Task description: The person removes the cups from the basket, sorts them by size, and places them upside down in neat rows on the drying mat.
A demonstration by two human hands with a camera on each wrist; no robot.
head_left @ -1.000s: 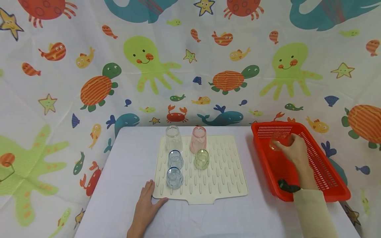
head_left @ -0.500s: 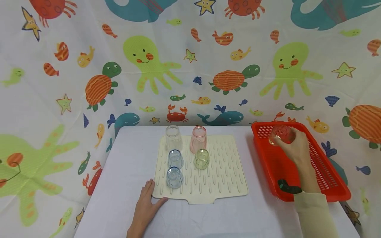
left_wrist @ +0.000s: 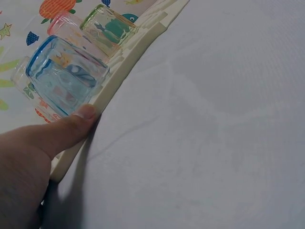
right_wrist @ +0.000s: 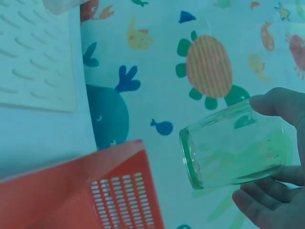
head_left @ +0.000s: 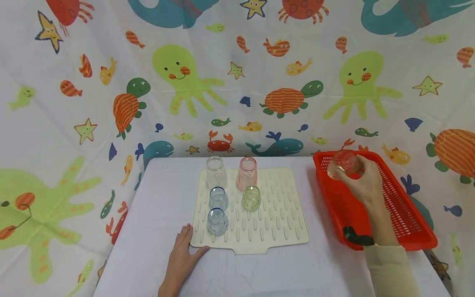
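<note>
My right hand (head_left: 367, 183) holds a see-through drinking glass (head_left: 340, 161) over the far end of the red basket (head_left: 330, 214). In the right wrist view this glass (right_wrist: 233, 150) lies tilted between thumb and fingers, greenish under that view's tint. My left hand (head_left: 182, 253) rests at the near left corner of a cream draining board (head_left: 276, 214), its thumb (left_wrist: 78, 124) against the edge. On the board stand a tall clear glass (head_left: 216, 175), a tall pink glass (head_left: 247, 176), two short blue glasses (head_left: 217, 222) and a short green glass (head_left: 252, 200).
The red basket has slotted walls and stands at the table's right side. A white cloth (head_left: 163, 198) covers the table. Behind hangs a curtain (head_left: 237, 62) printed with sea animals. A dark strap (head_left: 357, 237) crosses my right wrist.
My right hand has lifted the glass from inside the basket, moving it slightly up and left. The left hand and the glasses on the board have stayed put.
</note>
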